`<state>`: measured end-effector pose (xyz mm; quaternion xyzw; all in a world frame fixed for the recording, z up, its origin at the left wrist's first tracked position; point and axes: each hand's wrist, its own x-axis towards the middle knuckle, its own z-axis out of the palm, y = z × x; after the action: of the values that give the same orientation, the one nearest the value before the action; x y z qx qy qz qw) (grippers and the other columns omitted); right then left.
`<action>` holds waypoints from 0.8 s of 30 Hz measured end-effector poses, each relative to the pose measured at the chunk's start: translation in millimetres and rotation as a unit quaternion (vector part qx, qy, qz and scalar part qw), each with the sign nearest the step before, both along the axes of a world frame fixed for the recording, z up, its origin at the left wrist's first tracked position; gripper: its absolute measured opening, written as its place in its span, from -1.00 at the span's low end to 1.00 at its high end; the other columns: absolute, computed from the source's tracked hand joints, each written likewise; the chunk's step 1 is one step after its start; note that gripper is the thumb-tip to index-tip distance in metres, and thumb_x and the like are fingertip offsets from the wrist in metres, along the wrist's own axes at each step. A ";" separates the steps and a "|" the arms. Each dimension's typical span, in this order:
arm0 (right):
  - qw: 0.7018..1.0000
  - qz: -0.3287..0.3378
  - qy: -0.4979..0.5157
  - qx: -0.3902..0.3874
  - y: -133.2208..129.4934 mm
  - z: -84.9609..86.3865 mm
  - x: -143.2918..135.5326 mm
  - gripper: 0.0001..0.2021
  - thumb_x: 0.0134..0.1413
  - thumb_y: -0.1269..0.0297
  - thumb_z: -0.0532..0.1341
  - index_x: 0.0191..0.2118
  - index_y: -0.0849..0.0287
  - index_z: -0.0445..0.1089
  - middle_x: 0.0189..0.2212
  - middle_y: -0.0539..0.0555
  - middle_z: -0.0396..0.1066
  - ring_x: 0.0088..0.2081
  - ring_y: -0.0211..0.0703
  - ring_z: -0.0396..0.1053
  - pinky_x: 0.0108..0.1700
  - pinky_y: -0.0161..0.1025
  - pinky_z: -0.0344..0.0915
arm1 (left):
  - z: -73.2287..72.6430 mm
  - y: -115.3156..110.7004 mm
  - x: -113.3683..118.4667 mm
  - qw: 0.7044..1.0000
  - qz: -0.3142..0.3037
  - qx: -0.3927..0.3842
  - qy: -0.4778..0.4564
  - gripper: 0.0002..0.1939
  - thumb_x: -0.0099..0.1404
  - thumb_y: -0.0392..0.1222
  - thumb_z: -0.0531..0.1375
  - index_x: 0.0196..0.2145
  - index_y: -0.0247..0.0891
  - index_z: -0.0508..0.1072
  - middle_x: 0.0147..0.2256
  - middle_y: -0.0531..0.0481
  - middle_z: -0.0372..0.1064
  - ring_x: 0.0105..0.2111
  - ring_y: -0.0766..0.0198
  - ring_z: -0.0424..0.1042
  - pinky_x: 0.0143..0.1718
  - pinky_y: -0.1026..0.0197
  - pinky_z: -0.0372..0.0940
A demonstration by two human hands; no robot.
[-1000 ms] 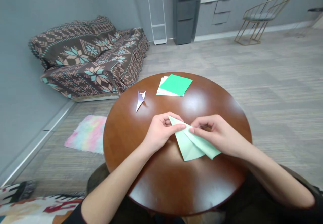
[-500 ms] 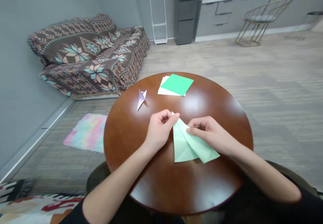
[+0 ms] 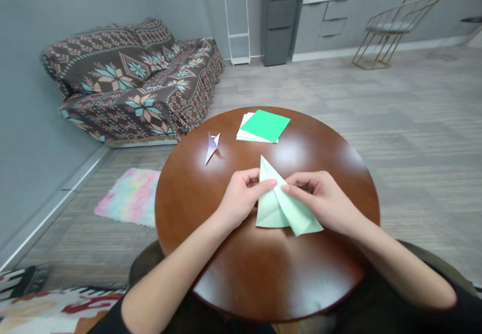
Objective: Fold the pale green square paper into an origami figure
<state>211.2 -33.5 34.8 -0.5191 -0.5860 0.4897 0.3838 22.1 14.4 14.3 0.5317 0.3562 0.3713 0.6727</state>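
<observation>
A light green sheet of paper (image 3: 273, 212), folded to a point at its far end, is held above the table between both hands. My left hand (image 3: 244, 193) pinches it on the left, thumb on top near the middle fold and fingers behind. From the right, my right hand (image 3: 320, 196) pinches the folded flap, its thumb close to the left thumb. The flap's lower edge spreads out to the right. The fingers under the paper are partly hidden.
On the round brown table (image 3: 188, 193) lie a folded purple-and-white paper piece (image 3: 212, 147) and a stack of paper with a bright green sheet (image 3: 265, 125) on top. A covered sofa (image 3: 139, 83) stands beyond, with a fluffy pastel rug (image 3: 130, 197) at left.
My left hand has slid from the paper's tip down toward its middle, leaving the tip exposed. The paper has shifted slightly away from me, and my right thumb now sits nearer the left one.
</observation>
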 end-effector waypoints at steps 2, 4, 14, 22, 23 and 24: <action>1.000 0.000 0.010 -0.002 0.2 -0.8 -0.8 -0.77 0.13 0.16 0.28 -0.40 0.23 0.50 -0.51 0.01 0.42 -0.47 -0.24 0.26 -0.44 -0.30 0.13 | -1.2 0.7 0.0 1.000 0.000 -0.003 -0.002 -0.73 0.14 -0.05 0.39 -0.36 -0.34 0.56 -0.40 -0.02 0.50 -0.46 0.31 0.38 -0.37 0.27 0.26; 1.000 0.000 0.020 -0.006 0.8 -1.6 -1.9 -0.75 0.14 0.14 0.27 -0.41 0.24 0.49 -0.51 0.01 0.40 -0.47 -0.25 0.24 -0.44 -0.30 0.13 | -1.7 1.0 0.3 1.000 -0.001 -0.002 0.001 -0.72 0.14 -0.04 0.39 -0.36 -0.35 0.56 -0.41 -0.02 0.49 -0.47 0.32 0.36 -0.39 0.27 0.24; 0.993 0.013 0.076 -0.089 7.2 -7.8 -7.2 -0.74 0.00 0.14 0.35 -0.39 0.26 0.42 -0.46 0.02 0.40 -0.45 -0.27 0.26 -0.42 -0.33 0.15 | -1.9 -1.5 4.4 1.000 0.008 0.002 0.023 -0.72 0.13 -0.05 0.37 -0.40 -0.37 0.53 -0.46 -0.01 0.45 -0.49 0.31 0.33 -0.42 0.27 0.20; 0.985 -0.001 0.080 -0.153 12.2 -8.0 -8.0 -0.75 -0.06 0.15 0.37 -0.41 0.25 0.42 -0.49 0.00 0.39 -0.48 -0.29 0.26 -0.46 -0.35 0.12 | -2.6 -2.1 7.7 1.000 0.026 0.009 0.015 -0.77 0.12 -0.10 0.36 -0.41 -0.36 0.54 -0.45 -0.01 0.46 -0.46 0.30 0.35 -0.40 0.28 0.22; 0.982 0.001 0.084 -0.167 12.6 -7.4 -8.2 -0.75 -0.08 0.15 0.38 -0.40 0.25 0.43 -0.49 0.01 0.40 -0.48 -0.28 0.28 -0.46 -0.35 0.13 | -2.0 -2.4 7.8 0.999 0.026 0.014 0.015 -0.77 0.12 -0.10 0.36 -0.41 -0.36 0.54 -0.46 -0.01 0.45 -0.46 0.29 0.36 -0.39 0.28 0.23; 0.980 0.003 0.087 -0.178 12.9 -6.8 -8.4 -0.75 -0.09 0.15 0.38 -0.39 0.25 0.44 -0.49 0.02 0.41 -0.48 -0.27 0.28 -0.47 -0.35 0.14 | -1.3 -2.7 7.7 0.999 0.025 0.019 0.014 -0.77 0.13 -0.10 0.36 -0.41 -0.36 0.54 -0.46 -0.02 0.46 -0.45 0.29 0.36 -0.39 0.27 0.23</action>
<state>202.8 -20.6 27.9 -0.5329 -0.4552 0.6304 0.3337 29.8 11.6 13.0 0.5404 0.3718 0.3867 0.6482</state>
